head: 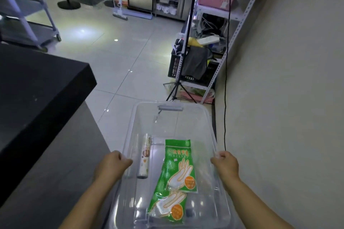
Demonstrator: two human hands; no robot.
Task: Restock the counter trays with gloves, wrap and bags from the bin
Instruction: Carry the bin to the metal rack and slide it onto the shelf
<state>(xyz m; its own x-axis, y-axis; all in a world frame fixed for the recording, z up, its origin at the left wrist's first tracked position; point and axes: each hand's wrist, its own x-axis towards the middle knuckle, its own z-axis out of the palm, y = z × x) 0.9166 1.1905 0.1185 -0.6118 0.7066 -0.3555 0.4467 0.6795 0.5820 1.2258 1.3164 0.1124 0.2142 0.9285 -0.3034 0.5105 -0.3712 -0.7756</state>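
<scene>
- Left hand [111,165], lower centre: fingers curled over the left rim of the clear storage bin [208,115]; I read this as a carrying grip.
- Right hand [226,163]: clamps the opposite rim, which I judge keeps the bin level.
- Bin floor: 1 roll of wrap [145,156] at left, 2 green glove packets [179,163] overlapping at right, all lying flat.
- Black counter [37,83], left of frame: I see no trays, so restocking looks not yet begun.
</scene>
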